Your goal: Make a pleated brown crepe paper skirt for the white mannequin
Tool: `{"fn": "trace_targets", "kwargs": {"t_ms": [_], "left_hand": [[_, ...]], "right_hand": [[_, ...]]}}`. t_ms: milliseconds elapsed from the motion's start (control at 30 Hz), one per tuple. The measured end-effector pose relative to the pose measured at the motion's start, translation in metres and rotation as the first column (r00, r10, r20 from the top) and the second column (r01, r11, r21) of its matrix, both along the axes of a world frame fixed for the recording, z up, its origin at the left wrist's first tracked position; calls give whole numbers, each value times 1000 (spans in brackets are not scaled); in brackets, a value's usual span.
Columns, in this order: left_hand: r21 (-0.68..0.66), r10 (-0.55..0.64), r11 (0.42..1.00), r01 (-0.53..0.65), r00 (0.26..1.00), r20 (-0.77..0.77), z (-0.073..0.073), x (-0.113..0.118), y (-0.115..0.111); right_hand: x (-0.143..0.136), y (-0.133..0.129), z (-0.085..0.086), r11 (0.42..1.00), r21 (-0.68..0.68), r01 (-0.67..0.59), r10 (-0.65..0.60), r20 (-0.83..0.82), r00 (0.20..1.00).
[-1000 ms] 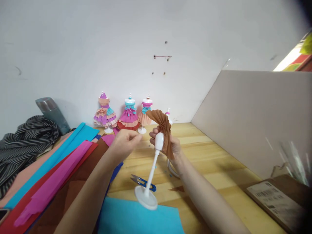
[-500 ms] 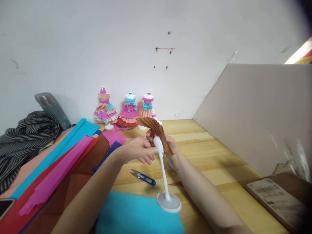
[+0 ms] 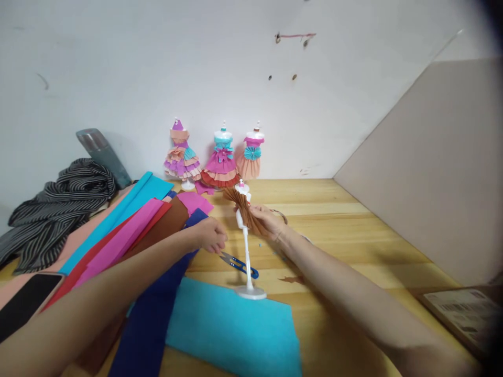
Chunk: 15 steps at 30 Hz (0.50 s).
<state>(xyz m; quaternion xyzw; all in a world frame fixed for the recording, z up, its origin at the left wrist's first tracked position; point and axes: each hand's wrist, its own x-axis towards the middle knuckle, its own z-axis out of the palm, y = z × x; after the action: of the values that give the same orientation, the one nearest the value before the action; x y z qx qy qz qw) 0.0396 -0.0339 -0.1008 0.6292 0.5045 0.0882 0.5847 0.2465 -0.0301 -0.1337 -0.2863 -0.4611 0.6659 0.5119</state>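
My right hand grips a small white dress-form mannequin from its right side, pressing a fan of pleated brown crepe paper against the torso. The mannequin's stem leans slightly, and its round base overlaps the far edge of a turquoise paper sheet. Off to the left, my left hand is apart from the mannequin, its fingers curled in with nothing visible in them. Just below and right of that hand lie blue thread snips, partly behind the mannequin's stem.
Three mannequins in paper dresses stand against the wall. Coloured crepe paper, a dark blue strip, a phone and striped cloth lie left. A cardboard piece sits right, beside an upright panel.
My left hand has pulled away leftward from the mannequin, and its fingers have curled. My right hand has carried the mannequin slightly left and farther away. The head view has shifted.
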Motion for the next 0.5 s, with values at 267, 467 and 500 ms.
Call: {"fn": "trace_targets", "kwargs": {"t_ms": [267, 467, 500], "left_hand": [[123, 295, 939, -323, 934, 201, 4, -6, 2], [238, 327, 863, -445, 853, 407, 19, -7, -11], [262, 328, 843, -469, 836, 440, 22, -7, -12]], "right_hand": [[-16, -12, 1, 981, 59, 186, -184, -48, 982], [-18, -19, 25, 904, 221, 365, -370, -21, 929], [-18, -21, 29, 882, 258, 394, -404, -15, 915]]}}
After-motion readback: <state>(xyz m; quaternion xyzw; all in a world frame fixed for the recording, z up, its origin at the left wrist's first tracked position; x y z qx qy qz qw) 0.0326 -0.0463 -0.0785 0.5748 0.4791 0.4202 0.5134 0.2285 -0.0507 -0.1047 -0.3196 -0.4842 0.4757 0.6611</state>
